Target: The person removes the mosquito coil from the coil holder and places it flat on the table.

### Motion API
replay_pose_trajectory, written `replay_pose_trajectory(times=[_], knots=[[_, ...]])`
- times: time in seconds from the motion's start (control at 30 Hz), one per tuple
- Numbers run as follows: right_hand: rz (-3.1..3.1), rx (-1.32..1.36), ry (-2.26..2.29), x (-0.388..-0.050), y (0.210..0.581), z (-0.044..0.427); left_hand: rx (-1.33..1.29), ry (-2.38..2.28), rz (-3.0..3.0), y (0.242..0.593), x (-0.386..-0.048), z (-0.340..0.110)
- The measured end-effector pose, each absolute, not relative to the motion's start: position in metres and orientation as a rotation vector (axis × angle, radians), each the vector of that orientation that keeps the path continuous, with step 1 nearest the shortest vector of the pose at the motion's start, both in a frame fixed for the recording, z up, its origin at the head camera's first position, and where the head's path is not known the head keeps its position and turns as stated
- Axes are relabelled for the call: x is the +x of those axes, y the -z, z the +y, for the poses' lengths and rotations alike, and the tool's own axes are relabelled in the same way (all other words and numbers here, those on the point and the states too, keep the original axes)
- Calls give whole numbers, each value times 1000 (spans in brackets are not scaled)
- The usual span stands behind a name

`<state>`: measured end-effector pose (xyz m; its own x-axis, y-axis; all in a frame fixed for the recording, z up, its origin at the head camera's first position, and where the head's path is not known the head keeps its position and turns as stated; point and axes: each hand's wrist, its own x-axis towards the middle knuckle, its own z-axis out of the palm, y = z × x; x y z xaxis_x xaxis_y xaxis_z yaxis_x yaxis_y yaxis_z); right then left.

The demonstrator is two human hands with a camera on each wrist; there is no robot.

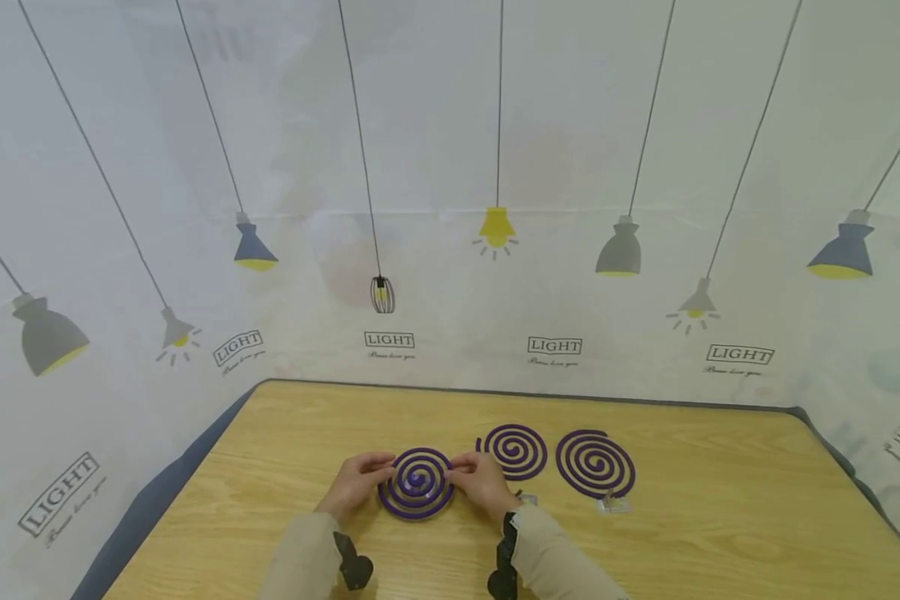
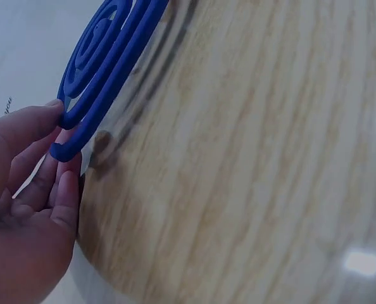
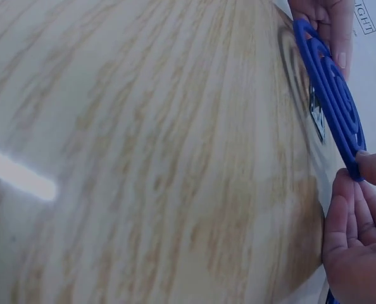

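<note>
Both hands hold a purple mosquito coil (image 1: 417, 480) by its opposite edges, just above the table. My left hand (image 1: 356, 483) pinches the left rim, with the thumb on top and fingers beneath, as the left wrist view shows on the coil (image 2: 80, 140). My right hand (image 1: 487, 485) pinches the right rim the same way. In the right wrist view the coil (image 3: 332, 117) is lifted off the surface, and a small shiny piece (image 3: 316, 114) lies on the table under it.
Two more purple coils, one behind my right hand (image 1: 521, 452) and another farther right (image 1: 596, 462), lie on the wooden table (image 1: 720, 517). A small clear packet (image 1: 613, 504) is by the right one, another (image 1: 527, 499) beside my right wrist. A lamp-printed curtain (image 1: 450, 250) surrounds the table.
</note>
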<state>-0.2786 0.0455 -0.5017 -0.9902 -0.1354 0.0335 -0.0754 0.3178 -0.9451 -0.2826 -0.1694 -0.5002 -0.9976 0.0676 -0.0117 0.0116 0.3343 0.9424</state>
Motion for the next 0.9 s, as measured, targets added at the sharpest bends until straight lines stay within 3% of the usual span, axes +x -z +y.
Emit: replay_pose_trajectory(times=[0.9], knots=[[2561,-237,1728,-278,501,48,-6,-1733,2566,498,-282,-167]])
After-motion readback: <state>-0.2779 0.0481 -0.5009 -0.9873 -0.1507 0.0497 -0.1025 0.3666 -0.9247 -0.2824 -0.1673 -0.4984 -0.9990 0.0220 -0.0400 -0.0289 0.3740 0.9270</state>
